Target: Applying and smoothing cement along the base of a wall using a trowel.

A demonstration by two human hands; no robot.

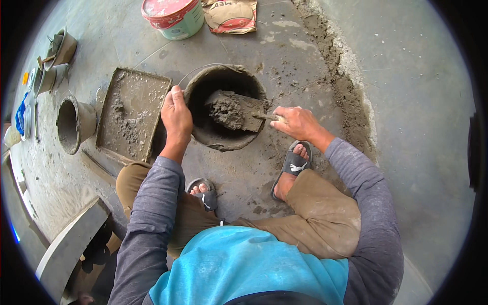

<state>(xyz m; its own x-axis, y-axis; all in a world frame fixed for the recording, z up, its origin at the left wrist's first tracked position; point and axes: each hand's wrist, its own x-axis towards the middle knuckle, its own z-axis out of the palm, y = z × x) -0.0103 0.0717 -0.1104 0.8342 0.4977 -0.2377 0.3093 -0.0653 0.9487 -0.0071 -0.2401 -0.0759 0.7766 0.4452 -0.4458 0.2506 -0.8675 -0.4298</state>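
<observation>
A bucket (197,123) caked with mortar stands on the floor between and ahead of my feet. My left hand (177,117) is closed at its left side, where the thin wire handle meets the thumb; most of the fingers are hidden. My right hand (299,123) is wrapped round the handle of a trowel (254,115) that reaches in over the bucket's right rim. On the trowel's broad blade sits a lump of wet grey mortar (227,110), inside the bucket mouth. The bucket's inside is dark.
Left of the bucket lies a mortar-smeared tray (161,86), with an empty-looking bucket (69,122) beside it. Smaller buckets (63,47) stand farther left. A lidded tub (180,25) and a paper bag (230,15) are at the back. Rough mortar (351,99) runs along the floor at right.
</observation>
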